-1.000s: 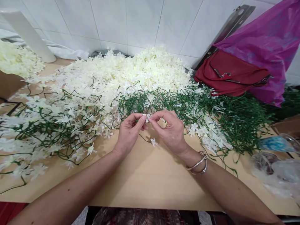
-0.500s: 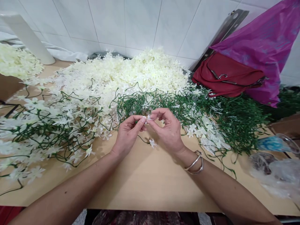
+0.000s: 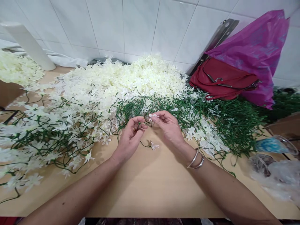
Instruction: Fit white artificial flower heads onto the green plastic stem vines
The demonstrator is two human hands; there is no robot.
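Note:
My left hand (image 3: 131,136) is closed in a pinch on a thin green plastic stem (image 3: 143,144) that hangs down and ends in a small white flower (image 3: 154,145) lying on the board. My right hand (image 3: 169,126) pinches a small white flower (image 3: 152,116) between thumb and forefinger, a little apart from the left fingertips. Both hands hover over the tan tabletop (image 3: 150,184), just in front of a tangle of bare green stems (image 3: 161,106). Two silver bangles (image 3: 196,158) sit on my right wrist.
A big heap of loose cream flowers (image 3: 131,78) fills the back. Stems with flowers attached (image 3: 47,131) lie at the left. A red handbag (image 3: 222,79) and a purple plastic bag (image 3: 253,50) stand at the back right, clear plastic bags (image 3: 274,165) at the right edge, and a white tube (image 3: 30,47) at the far left.
My fingertips were together around one flower; now the hands have parted slightly, the right keeping the flower, the left holding the stem. The view has tilted a little.

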